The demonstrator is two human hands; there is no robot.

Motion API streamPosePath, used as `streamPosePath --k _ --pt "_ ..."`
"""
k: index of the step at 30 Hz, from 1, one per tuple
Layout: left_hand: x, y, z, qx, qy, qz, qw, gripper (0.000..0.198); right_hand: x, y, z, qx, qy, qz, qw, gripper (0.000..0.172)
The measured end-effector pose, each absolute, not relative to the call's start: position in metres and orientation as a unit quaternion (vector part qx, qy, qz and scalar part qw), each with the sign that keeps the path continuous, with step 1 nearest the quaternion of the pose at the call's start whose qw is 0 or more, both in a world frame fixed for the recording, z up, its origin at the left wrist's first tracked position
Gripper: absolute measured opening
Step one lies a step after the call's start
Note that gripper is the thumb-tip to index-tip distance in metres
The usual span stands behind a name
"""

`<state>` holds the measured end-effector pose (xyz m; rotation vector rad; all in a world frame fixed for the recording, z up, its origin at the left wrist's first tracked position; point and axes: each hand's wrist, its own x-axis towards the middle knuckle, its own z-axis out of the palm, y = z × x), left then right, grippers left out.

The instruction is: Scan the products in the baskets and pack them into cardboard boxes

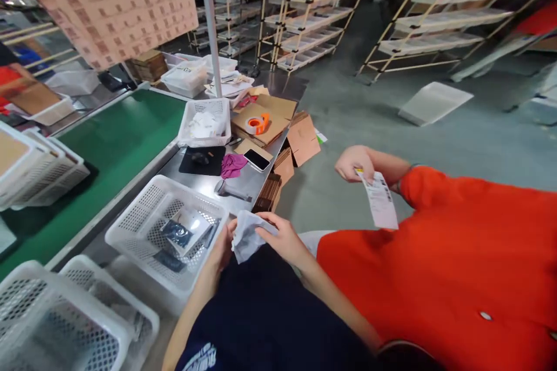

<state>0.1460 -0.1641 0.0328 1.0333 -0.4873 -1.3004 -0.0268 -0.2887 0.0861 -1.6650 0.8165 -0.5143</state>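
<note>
The left hand and right hand there both grip a pale packet; a white basket stands just left of them.

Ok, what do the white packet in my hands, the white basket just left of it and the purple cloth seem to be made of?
White packet: probably thin plastic film, mostly matte, with soft creases; paper isn't ruled out.
White basket: likely moulded plastic, smooth, with a regular grid of holes.
Purple cloth: apparently soft fabric, matte, loosely bunched; its fibre can't be told.
</note>
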Motion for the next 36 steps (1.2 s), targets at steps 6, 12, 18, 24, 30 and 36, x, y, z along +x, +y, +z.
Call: streamPosePath --k 6,12,18,24,30,36 --pt "0.159 -0.170 0.060 0.501 -0.323 -0.450 0.665 0.090 -0.014 -0.285 0.110 -0.788 0.288 -0.250 0.483 0.031" --pt "0.167 -0.194 0.091 0.586 -0.244 -0.376 0.674 0.055 -0.014 -0.287 0.122 -0.778 0.292 -0.219 0.512 0.030" --pt "0.172 -0.201 0.094 0.616 -0.216 -0.349 0.672 0.072 -0.014 -0.292 0.129 -0.695 0.306 -0.239 0.605 0.030" --pt "0.169 -0.193 0.103 0.591 -0.224 -0.356 0.688 0.055 -0.014 -0.295 0.124 -0.675 0.312 -0.235 0.626 0.038" --pt "0.163 -0.194 0.103 0.587 -0.232 -0.341 0.697 0.046 -0.010 -0.291 0.121 -0.716 0.326 -0.266 0.557 0.037" --pt "0.166 -0.193 0.098 0.582 -0.231 -0.368 0.687 0.053 -0.011 -0.291 0.120 -0.678 0.323 -0.304 0.586 0.027"
